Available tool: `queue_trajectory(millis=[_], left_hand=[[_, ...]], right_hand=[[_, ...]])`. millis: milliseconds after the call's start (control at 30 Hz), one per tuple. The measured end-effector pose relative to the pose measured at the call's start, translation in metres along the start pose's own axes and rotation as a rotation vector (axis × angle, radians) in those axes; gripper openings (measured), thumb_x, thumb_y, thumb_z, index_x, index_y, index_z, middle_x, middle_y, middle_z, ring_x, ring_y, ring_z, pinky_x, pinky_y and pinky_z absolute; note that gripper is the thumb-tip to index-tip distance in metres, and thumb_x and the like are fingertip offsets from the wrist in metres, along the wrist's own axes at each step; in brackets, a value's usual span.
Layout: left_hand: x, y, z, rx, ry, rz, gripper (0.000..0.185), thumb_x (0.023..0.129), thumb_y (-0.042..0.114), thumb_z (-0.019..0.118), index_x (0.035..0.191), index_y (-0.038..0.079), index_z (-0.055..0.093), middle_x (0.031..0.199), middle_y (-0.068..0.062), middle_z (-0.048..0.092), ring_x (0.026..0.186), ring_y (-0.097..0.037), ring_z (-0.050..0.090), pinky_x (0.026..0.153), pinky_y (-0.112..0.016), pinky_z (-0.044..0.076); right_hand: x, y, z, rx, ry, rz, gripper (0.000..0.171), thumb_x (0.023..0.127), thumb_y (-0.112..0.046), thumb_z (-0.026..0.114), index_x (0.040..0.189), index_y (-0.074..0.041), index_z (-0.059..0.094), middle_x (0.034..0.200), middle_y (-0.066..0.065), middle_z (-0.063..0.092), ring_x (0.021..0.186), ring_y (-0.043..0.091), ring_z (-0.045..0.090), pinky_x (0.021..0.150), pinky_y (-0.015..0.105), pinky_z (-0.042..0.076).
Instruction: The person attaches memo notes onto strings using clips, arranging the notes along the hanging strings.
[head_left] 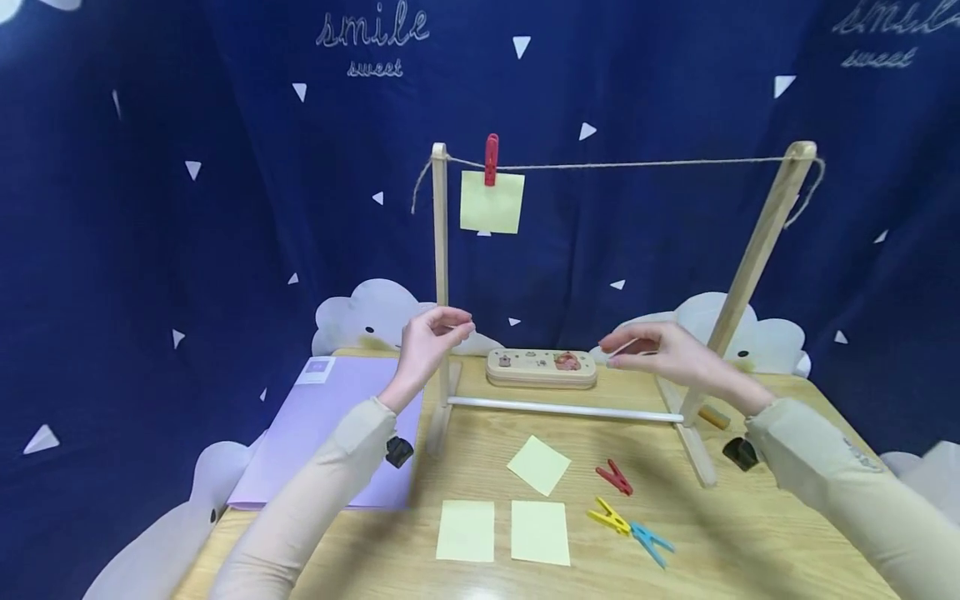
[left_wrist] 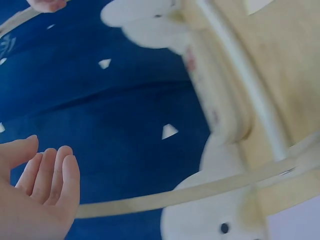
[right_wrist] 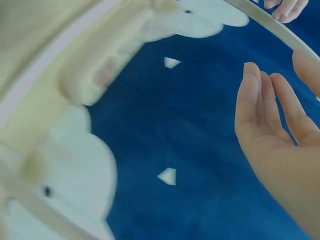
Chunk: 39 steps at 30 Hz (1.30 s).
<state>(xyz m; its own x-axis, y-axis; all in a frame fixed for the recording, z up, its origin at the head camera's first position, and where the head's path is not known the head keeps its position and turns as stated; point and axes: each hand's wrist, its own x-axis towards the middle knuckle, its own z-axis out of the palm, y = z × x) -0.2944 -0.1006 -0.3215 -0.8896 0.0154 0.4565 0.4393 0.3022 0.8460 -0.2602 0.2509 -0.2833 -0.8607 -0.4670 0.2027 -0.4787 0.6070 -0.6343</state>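
A dark blue star-patterned backdrop cloth point(head_left: 150, 208) hangs behind the light wooden table point(head_left: 750, 550). The left hand point(head_left: 431, 337) and right hand point(head_left: 663, 354) hover relaxed, empty, flanking the wooden clothesline frame point(head_left: 440, 292); three pale yellow paper notes point(head_left: 502, 512) lie near

The dark blue backdrop cloth point(head_left: 150, 208) carries pale, handwritten-style lettering. At about twelve o'clock from the desk's middle, high on the cloth, stands the word "smile" point(head_left: 372, 27), and directly below it, smaller, "sweet" point(head_left: 375, 68). The same pair shows again at about two o'clock, in the upper corner: "smile" point(head_left: 896, 18), cut off by the picture's edge, over "sweet" point(head_left: 879, 58). Nothing else is readable.
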Motion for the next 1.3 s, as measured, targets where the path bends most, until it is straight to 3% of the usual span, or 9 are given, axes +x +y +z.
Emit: queue_trajectory(millis=[133,333,633,800,967,1300], left_hand=[[-0.012,-0.019,0.013,0.083,-0.049,-0.026,0.019,0.086,0.011,0.075,0.103,0.003,0.074,0.103,-0.015,0.077,0.085,-0.025,0.073,0.074,-0.017,0.052],[-0.028,-0.040,0.031,0.124,-0.142,-0.077,0.018,0.085,0.009,0.075,0.101,0.002,0.074,0.101,-0.015,0.076,0.086,-0.027,0.071,0.074,-0.021,0.054],[-0.048,-0.077,0.056,0.100,-0.369,-0.116,0.021,0.088,0.008,0.072,0.106,-0.004,0.070,0.104,-0.019,0.074,0.092,-0.030,0.070,0.076,-0.021,0.054],[-0.054,-0.093,0.067,0.141,-0.448,-0.126,0.026,0.087,0.012,0.073,0.109,-0.003,0.069,0.103,-0.015,0.075,0.093,-0.025,0.069,0.081,-0.024,0.053],[-0.055,-0.094,0.078,0.173,-0.536,-0.109,0.027,0.087,0.007,0.072,0.110,-0.006,0.068,0.105,-0.019,0.074,0.093,-0.029,0.069,0.078,-0.022,0.053],[-0.050,-0.087,0.104,0.259,-0.679,-0.103,0.030,0.085,0.003,0.075,0.111,-0.008,0.067,0.105,-0.021,0.074,0.097,-0.030,0.070,0.082,-0.024,0.056]], right_hand=[[-0.020,0.025,0.017,0.052,0.000,0.019,0.026,0.091,-0.017,0.072,0.113,-0.004,0.070,0.115,0.017,0.072,0.091,-0.002,0.068,0.079,0.015,0.055],[-0.045,0.057,0.042,0.153,-0.016,0.064,0.028,0.091,-0.015,0.071,0.114,-0.001,0.069,0.115,0.021,0.070,0.091,-0.002,0.068,0.078,0.019,0.057],[-0.069,0.097,0.079,0.171,-0.046,0.122,0.032,0.092,-0.021,0.071,0.116,-0.001,0.068,0.118,0.024,0.069,0.093,-0.001,0.068,0.080,0.018,0.056],[-0.078,0.107,0.093,0.199,-0.070,0.152,0.037,0.092,-0.022,0.071,0.119,0.002,0.066,0.118,0.023,0.069,0.092,0.000,0.068,0.077,0.019,0.057],[-0.082,0.109,0.102,0.246,-0.102,0.157,0.038,0.092,-0.020,0.070,0.120,0.005,0.064,0.117,0.025,0.069,0.089,0.002,0.068,0.075,0.020,0.057],[-0.081,0.113,0.108,0.192,-0.087,0.194,0.040,0.091,-0.023,0.072,0.119,0.003,0.065,0.113,0.019,0.071,0.091,0.005,0.067,0.075,0.019,0.055]])
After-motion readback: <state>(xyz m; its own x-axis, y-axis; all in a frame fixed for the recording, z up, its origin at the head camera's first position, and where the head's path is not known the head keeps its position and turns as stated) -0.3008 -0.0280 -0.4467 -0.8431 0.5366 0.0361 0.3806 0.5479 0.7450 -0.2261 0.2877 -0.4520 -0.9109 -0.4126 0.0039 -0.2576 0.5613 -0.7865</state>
